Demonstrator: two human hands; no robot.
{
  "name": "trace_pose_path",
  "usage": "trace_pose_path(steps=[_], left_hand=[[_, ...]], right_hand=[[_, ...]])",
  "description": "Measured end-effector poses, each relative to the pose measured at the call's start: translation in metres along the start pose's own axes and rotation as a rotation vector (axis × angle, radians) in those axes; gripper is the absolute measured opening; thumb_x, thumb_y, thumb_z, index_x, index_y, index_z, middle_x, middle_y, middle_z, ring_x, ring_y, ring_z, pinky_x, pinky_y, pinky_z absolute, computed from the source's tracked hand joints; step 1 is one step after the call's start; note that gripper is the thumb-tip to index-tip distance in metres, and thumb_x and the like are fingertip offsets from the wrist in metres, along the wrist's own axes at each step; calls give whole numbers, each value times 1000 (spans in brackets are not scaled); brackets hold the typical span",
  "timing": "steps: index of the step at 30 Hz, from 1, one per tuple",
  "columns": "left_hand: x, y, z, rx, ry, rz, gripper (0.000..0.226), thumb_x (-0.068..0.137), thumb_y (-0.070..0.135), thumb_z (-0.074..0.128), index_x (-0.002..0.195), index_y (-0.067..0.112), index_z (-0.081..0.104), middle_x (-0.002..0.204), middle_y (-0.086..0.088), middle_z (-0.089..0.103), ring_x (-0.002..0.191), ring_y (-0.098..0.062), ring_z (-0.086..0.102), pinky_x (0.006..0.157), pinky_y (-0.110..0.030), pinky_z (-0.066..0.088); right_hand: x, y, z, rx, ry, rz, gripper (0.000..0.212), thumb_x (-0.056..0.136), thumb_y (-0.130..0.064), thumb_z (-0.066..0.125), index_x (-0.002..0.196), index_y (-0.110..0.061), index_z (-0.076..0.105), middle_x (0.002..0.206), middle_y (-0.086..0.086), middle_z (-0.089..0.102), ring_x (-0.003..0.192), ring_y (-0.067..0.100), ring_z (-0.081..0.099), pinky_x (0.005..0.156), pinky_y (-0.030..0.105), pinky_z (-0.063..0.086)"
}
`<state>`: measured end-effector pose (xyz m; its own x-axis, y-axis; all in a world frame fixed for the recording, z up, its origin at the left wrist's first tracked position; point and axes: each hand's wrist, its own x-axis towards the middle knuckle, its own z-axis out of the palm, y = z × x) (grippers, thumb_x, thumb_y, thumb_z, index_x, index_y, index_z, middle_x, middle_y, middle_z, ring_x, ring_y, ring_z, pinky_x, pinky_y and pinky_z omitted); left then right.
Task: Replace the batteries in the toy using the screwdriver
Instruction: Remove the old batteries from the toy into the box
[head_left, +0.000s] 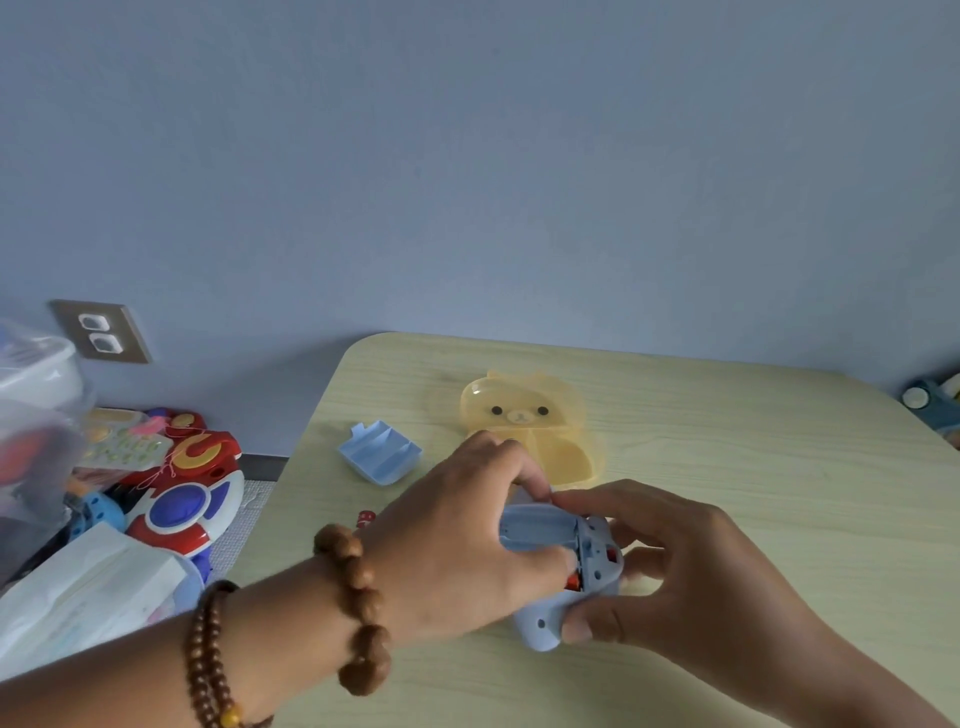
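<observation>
A pale blue toy (563, 577) lies on the light wood table (727, 467) with its battery bay facing up and uncovered. An orange-red battery shows in the bay under my left thumb. My left hand (457, 540), with bead bracelets on the wrist, reaches over the toy from the left, fingers pressing into the bay. My right hand (670, 566) grips the toy from the right, thumb on its lower end. The blue battery cover (379, 453) lies inside up, farther back on the left. No screwdriver is in sight.
A yellow bear-shaped case (530, 421) lies open behind my hands. A small red piece (366, 518) sits by my left wrist. Left of the table, on the floor, are colourful toys (182, 493), a clear bin (36, 415) and a white bag (88, 592).
</observation>
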<state>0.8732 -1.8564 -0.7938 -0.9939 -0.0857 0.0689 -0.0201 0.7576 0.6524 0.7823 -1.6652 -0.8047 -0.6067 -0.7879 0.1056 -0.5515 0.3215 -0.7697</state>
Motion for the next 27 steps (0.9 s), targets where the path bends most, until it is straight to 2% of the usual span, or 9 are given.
trace_pose_path(steps=[3,9,12,15,17,19,23,25,27], left_hand=[[2,10,15,38,74,-92,43,75,49,72,105,37,43,106,19,43,92,-1,47,64,-14,35],[8,21,24,14,80,-199,55,70,44,76,108,33,38,98,21,32,99,-10,46,76,-20,43],[7,24,27,-32,74,-271,64,64,50,79,106,35,33,96,18,31,98,-13,48,86,-32,52],[7,25,33,-55,90,-316,73,59,60,80,105,37,29,97,15,32,97,-15,49,85,-35,55],[9,25,36,-103,115,-323,76,55,62,82,103,37,28,97,15,33,96,-16,49,79,-38,58],[9,25,36,-137,121,-332,75,55,58,82,102,36,28,98,13,34,95,-16,47,77,-39,59],[7,26,30,-156,83,-337,67,55,54,70,103,36,28,100,11,36,96,-16,50,84,-35,54],[4,28,26,-179,62,-336,65,48,59,57,102,37,30,101,10,38,94,-16,52,76,-31,50],[0,27,25,-188,58,-304,51,53,56,52,98,38,35,100,12,39,92,-16,51,70,-29,44]], right_hand=[[-1,0,1,-15,-2,-2,74,52,-34,98,118,-44,68,111,-15,70,89,14,71,76,27,61],[-1,2,1,-40,27,-51,73,51,-31,99,117,-40,70,105,-10,71,86,15,70,71,24,60],[-1,2,2,-67,23,-68,72,53,-30,99,119,-38,70,104,-10,70,89,14,69,70,23,59],[-2,4,3,-71,35,-76,70,54,-29,98,118,-37,71,104,-12,70,89,13,70,69,22,60],[-2,4,3,-71,38,-75,70,54,-30,98,118,-37,71,105,-12,70,89,12,69,68,22,59],[-2,4,4,-69,37,-73,69,54,-30,98,117,-39,70,105,-12,70,89,13,69,68,23,59],[-2,6,4,-56,34,-61,69,54,-32,98,117,-41,70,106,-13,70,87,15,70,70,26,60],[-3,6,4,-43,21,-44,71,54,-31,98,117,-43,69,107,-13,69,86,16,68,72,27,60],[-3,6,4,-30,16,-43,70,55,-27,98,116,-44,69,105,-12,69,85,17,66,71,27,60]])
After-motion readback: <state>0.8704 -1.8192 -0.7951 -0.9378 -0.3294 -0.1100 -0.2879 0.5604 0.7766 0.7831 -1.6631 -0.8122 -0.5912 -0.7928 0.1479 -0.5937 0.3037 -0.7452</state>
